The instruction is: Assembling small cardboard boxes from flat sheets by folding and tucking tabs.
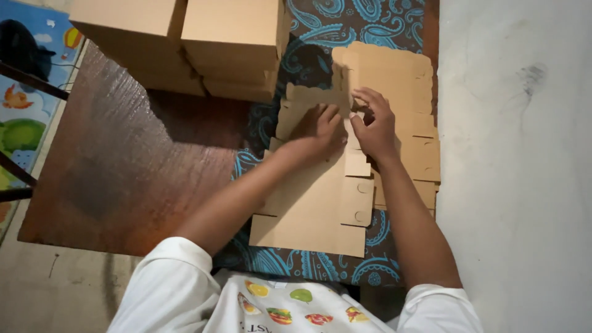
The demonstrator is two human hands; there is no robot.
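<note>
Seen from the head camera, a person in a white shirt printed with fruit bends over a flat, unfolded cardboard box blank (314,203) lying on a blue paisley cloth (320,262). The left hand (320,131) lies palm down on the blank, fingers spread and pressing on it, gripping nothing. Just to its right, the right hand (374,123) curls its fingertips around the edge of a small flap of the same blank, pinching it. Beneath and beyond both hands lies a stack of further flat blanks (401,80). Farther ahead and to the left of the left hand stand assembled cardboard boxes (228,43) on a dark brown board (117,172). Right of the right hand is a pale bare floor (518,172).
</note>
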